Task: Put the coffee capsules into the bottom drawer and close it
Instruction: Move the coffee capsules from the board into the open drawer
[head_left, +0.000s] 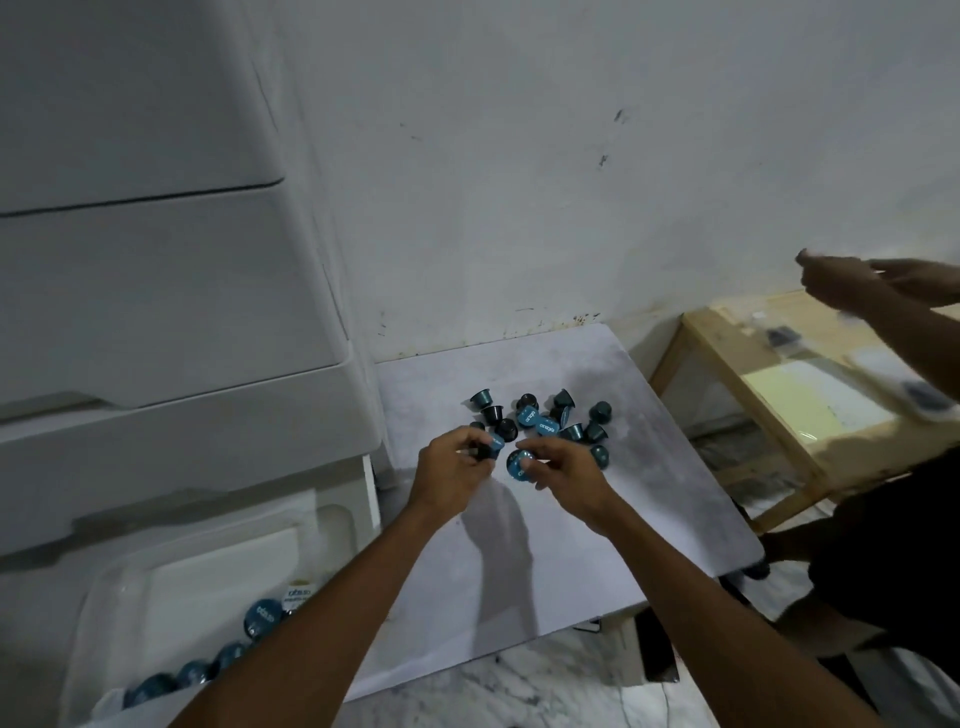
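Each hand pinches one capsule, left (451, 470) and right (563, 470), pile (545, 421) at twelve o'clock, open drawer (171, 587) at eight.

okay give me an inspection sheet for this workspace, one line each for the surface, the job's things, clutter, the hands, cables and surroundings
Surface: pale table against the wall, bare apart from the capsules.
Job's things: pile of blue capsules at the table's far end; more capsules already in the open bottom drawer, left of the table.
Clutter: nothing seen on the table.
Hands: left hand holds a capsule; right hand holds another; both at the pile's near edge.
Cables: nothing seen for certain.
Surroundings: white drawer unit at left, its upper drawers shut; wooden bench at right; a second person's hands above it; marble floor.
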